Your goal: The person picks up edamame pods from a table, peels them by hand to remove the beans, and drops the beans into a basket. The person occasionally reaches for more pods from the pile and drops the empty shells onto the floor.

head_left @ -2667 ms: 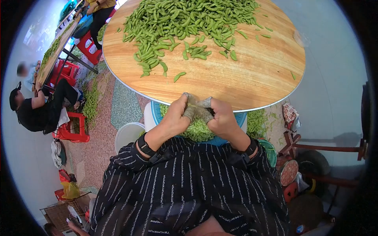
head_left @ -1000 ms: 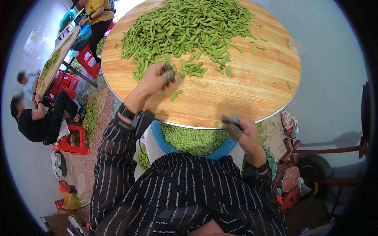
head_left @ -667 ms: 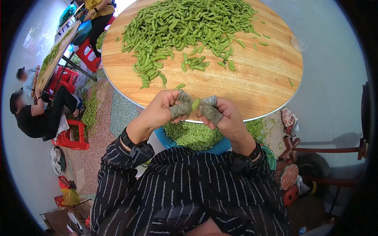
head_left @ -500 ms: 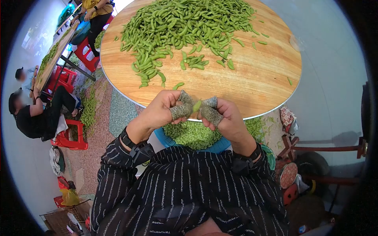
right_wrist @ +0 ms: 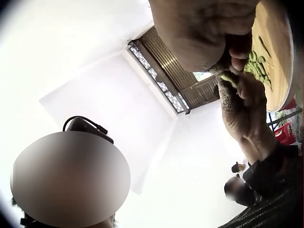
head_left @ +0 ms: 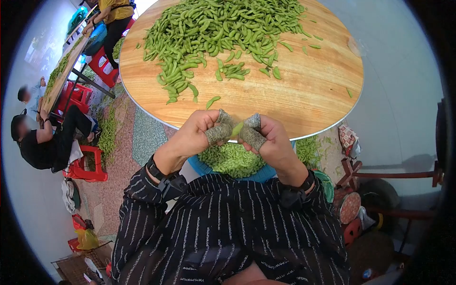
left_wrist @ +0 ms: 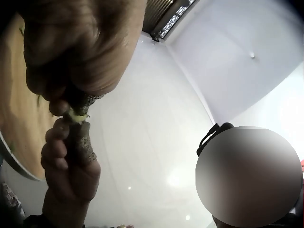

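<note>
Between both hands is one green edamame pod [head_left: 238,128], pinched from either side above the table's near edge. My left hand [head_left: 192,133] grips its left end with thumb and forefinger, both wrapped in grey knitted finger covers. From the other side my right hand [head_left: 271,137] pinches it, its thumb and forefinger covered alike. In the left wrist view the pod [left_wrist: 78,117] shows as a pale green bit between the fingertips. Below the hands a blue basin [head_left: 263,175] holds a heap of shelled green beans [head_left: 230,160]. One loose pod [head_left: 213,101] lies just beyond the left hand.
A large pile of pods [head_left: 223,28] covers the far part of the round wooden table [head_left: 304,104]. Discarded husks [head_left: 108,135] lie on the floor at left. Other people sit and stand by a long table [head_left: 66,71] with red stools [head_left: 88,164]. A wooden frame [head_left: 351,173] stands at right.
Earlier the left hand reached over the table towards the pods while the right hung near the edge. Both hands then met with a pod between them, and have since barely moved.
</note>
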### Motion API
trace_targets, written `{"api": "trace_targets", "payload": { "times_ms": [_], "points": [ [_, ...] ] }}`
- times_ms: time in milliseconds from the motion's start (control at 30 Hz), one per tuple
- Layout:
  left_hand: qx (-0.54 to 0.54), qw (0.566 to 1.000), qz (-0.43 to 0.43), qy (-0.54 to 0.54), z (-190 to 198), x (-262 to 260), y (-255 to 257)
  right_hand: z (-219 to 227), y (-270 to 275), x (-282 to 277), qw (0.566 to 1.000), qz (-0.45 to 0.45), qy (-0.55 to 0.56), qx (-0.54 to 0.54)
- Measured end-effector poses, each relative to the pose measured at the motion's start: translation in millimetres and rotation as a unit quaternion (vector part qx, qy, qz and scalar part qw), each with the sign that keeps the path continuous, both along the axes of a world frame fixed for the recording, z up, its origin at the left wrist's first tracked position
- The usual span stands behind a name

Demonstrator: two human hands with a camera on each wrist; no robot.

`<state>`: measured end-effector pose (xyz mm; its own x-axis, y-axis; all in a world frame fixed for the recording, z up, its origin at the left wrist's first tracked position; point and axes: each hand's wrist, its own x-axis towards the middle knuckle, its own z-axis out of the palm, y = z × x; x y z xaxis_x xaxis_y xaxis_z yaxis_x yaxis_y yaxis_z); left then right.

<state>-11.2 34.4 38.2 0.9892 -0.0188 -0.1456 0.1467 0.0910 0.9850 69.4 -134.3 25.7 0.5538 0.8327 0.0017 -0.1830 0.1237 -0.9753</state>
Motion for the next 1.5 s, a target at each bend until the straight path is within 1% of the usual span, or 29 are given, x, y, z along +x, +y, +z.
{"api": "trace_targets", "payload": {
  "times_ms": [100, 167, 200, 233, 267, 400, 433, 467, 500, 567, 600, 633, 667, 700, 767, 800, 867, 900, 933, 967, 1000, 1033, 1067, 1100, 1167, 1200, 1267, 1367, 1500],
  "points": [
    [0.06, 0.997, -0.006, -0.047, -10.0, 3.7, -1.4, -3.8, 0.6, 2.7, 0.999, -0.025, 0.018, 0.016],
    [0.292, 0.94, 0.024, -0.176, -3.1, 1.9, -11.8, -2.8, -1.1, 3.9, 0.999, -0.041, 0.032, 0.015],
    [0.292, 0.94, 0.022, -0.176, -4.0, 1.6, -12.7, -0.5, -2.7, 3.4, 0.998, -0.048, 0.025, 0.01],
    [0.446, 0.869, 0.02, -0.213, -5.6, 1.7, -13.2, 0.8, -3.8, 3.5, 0.998, -0.054, 0.017, 0.006],
    [0.586, 0.773, 0.018, -0.243, -7.7, 1.2, -13.6, 0.4, -4.6, 4.0, 0.998, -0.054, 0.017, 0.005],
    [0.562, 0.791, 0.002, -0.24, -24.9, 0.4, -13.7, -4.8, -3.8, 4.8, 0.998, -0.023, 0.055, 0.027],
    [0.428, 0.87, 0.024, -0.245, -30.8, 0.4, -17.4, -7.3, -3.2, 4.3, 0.997, -0.023, 0.058, 0.045],
    [0.283, 0.927, 0.046, -0.244, -33.7, 0.5, -20.9, -9.9, -2.6, 4.5, 0.997, -0.024, 0.058, 0.045],
    [0.283, 0.927, 0.045, -0.243, -34.2, 0.1, -24.2, -12.8, -2.1, 4.6, 0.998, -0.021, 0.032, 0.049],
    [0.102, 0.969, 0.092, -0.204, -34.7, -1.3, -28.7, -18.2, -1.2, 5.4, 0.998, -0.017, 0.006, 0.053],
    [0.102, 0.969, 0.093, -0.204, -37.3, -2.6, -28.5, -20.5, -0.9, 6.6, 0.997, -0.008, -0.01, 0.07],
    [-0.004, 0.986, 0.093, -0.139, -42.2, -3.3, -27.7, -22.8, -0.1, 7.7, 0.996, 0.001, -0.026, 0.088],
    [-0.111, 0.987, 0.091, -0.072, -45.7, -3.4, -26.8, -25.3, 1.0, 8.4, 0.996, 0.002, -0.027, 0.088],
    [-0.111, 0.987, 0.091, -0.073, -46.6, -3.4, -25.9, -28.0, 1.9, 9.0, 0.995, 0.006, -0.029, 0.097],
    [-0.344, 0.939, -0.011, 0.016, -48.4, -3.5, -23.8, -32.6, 2.8, 10.6, 0.994, 0.01, -0.033, 0.105],
    [-0.344, 0.939, -0.011, 0.015, -53.2, -2.3, -21.6, -34.9, 2.6, 11.6, 0.994, 0.016, -0.014, 0.103],
    [-0.475, 0.872, -0.117, 0.027, -64.2, 1.6, -17.8, -35.3, 1.1, 12.3, 0.995, 0.023, 0.004, 0.099],
    [-0.475, 0.872, -0.117, 0.027, -61.2, 0.2, -19.1, -33.1, 0.4, 12.5, 0.996, 0.023, 0.016, 0.086],
    [-0.242, 0.97, -0.022, -0.012, -55.3, -3.0, -21.4, -30.4, 0.0, 12.2, 0.997, 0.023, 0.028, 0.073],
    [0.01, 0.996, 0.074, -0.05, -52.3, -4.8, -22.7, -26.3, -1.0, 10.9, 0.997, 0.022, 0.028, 0.072],
    [0.009, 0.996, 0.073, -0.05, -52.5, -4.7, -22.9, -21.1, -2.8, 8.9, 0.996, 0.013, 0.069, 0.058],
    [0.157, 0.974, 0.077, -0.147, -52.8, -4.4, -23.0, -18.0, -4.2, 7.7, 0.993, 0.004, 0.11, 0.044],
    [0.301, 0.92, 0.078, -0.24, -53.0, -4.3, -22.9, -17.1, -4.5, 7.2, 0.993, 0.003, 0.111, 0.044],
    [0.3, 0.92, 0.078, -0.24, -52.3, -4.9, -21.2, -16.4, -4.2, 7.2, 0.99, 0.017, 0.134, 0.035],
    [0.439, 0.865, 0.058, -0.236, -49.3, -7.6, -17.5, -16.4, -3.3, 6.5, 0.987, 0.03, 0.158, 0.025],
    [0.438, 0.865, 0.058, -0.235, -46.7, -8.2, -18.3, -16.9, -2.1, 5.8, 0.986, 0.032, 0.161, 0.024],
    [0.532, 0.809, 0.065, -0.243, -41.0, -8.2, -19.2, -18.0, -0.1, 4.7, 0.986, 0.035, 0.163, 0.022],
    [0.565, 0.776, 0.058, -0.276, -42.4, -8.1, -17.0, -21.3, 1.9, 4.2, 0.989, 0.041, 0.143, 0.027],
    [0.535, 0.788, 0.062, -0.298, -47.2, -8.4, -17.4, -27.4, 3.8, -0.3, 0.996, 0.029, 0.085, 0.028]
  ]
}}
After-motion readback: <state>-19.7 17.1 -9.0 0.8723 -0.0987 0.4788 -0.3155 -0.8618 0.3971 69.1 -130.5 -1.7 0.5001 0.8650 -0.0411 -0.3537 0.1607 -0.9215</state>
